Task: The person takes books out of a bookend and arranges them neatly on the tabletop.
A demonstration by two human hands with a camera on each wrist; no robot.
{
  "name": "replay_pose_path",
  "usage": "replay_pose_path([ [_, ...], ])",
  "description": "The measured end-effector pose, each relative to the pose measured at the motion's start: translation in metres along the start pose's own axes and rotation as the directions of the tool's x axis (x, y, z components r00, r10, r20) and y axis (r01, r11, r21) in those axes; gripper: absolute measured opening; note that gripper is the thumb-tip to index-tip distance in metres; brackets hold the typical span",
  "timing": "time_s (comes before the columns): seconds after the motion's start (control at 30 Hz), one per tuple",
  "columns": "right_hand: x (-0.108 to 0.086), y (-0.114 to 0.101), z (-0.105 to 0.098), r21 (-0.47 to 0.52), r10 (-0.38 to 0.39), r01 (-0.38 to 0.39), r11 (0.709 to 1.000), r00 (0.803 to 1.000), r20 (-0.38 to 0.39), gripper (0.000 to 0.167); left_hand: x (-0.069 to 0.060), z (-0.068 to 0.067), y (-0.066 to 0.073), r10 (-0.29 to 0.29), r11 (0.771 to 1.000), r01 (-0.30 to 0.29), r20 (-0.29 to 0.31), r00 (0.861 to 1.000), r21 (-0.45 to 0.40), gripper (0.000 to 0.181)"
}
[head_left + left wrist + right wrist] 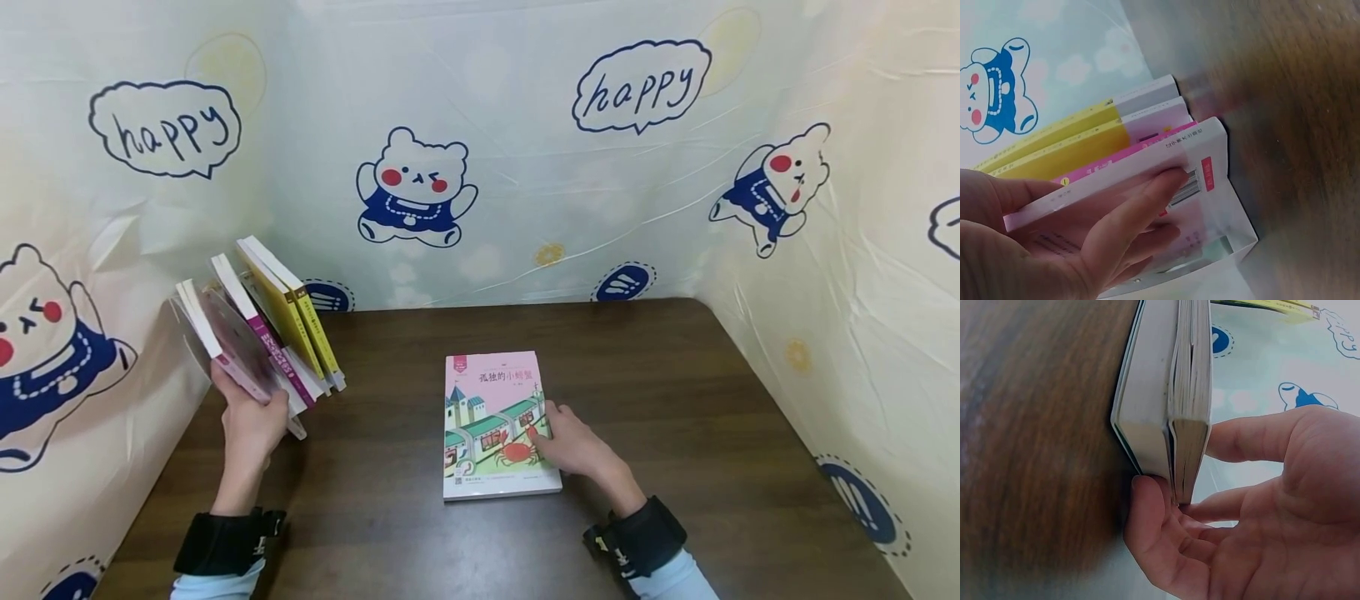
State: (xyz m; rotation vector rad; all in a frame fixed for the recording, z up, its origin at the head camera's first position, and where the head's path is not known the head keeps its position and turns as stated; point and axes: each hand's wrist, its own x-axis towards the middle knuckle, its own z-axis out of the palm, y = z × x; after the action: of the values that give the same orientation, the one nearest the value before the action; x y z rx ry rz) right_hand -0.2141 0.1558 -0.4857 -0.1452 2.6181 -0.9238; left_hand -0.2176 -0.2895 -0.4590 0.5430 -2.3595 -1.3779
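Observation:
My left hand [251,425] grips a book with a pale pink spine [243,381] at the table's left side, thumb and fingers on opposite faces. Beside it, a purple-spined book [279,357] and two yellow-spined books [318,333] lean tilted in a row. At the table's middle lies a pink picture book [491,392] with a red crab and a green train on its cover. My right hand [573,437] holds its right edge, thumb on the cover. The right wrist view shows two stacked books [1188,406], with fingers curled at the lower one's edge.
A brown wooden table [375,533] spreads beneath everything. Pale printed sheeting [510,167] with bears and "happy" bubbles hangs behind and along both sides. In the left wrist view, a white folded edge [1244,240] sits beside the held book; its kind is unclear.

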Motion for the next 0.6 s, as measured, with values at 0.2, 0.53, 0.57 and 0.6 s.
replay_pose_path([
  [0.2,-0.0004,0.0001,-0.0005,0.009,0.003,-0.003,1.000,1.000,0.000,0.075,0.0023,0.0010,-0.0019,-0.003,1.000,0.003,-0.008,1.000,-0.003,0.104],
  [0.53,-0.0006,0.0003,0.0000,0.013,0.003,-0.003,1.000,1.000,-0.004,0.076,0.0030,0.0022,-0.0035,0.007,0.999,-0.007,0.000,1.000,0.045,0.095],
  [0.57,-0.0007,0.0004,0.0000,0.015,0.003,-0.003,1.000,1.000,-0.004,0.076,0.0029,0.0021,-0.0036,0.005,0.999,-0.005,0.001,1.000,0.048,0.094],
  [0.6,-0.0008,0.0004,0.0001,0.019,0.003,-0.003,1.000,1.000,-0.003,0.076,0.0023,0.0022,-0.0037,0.006,0.999,-0.006,0.000,1.000,0.052,0.093],
])
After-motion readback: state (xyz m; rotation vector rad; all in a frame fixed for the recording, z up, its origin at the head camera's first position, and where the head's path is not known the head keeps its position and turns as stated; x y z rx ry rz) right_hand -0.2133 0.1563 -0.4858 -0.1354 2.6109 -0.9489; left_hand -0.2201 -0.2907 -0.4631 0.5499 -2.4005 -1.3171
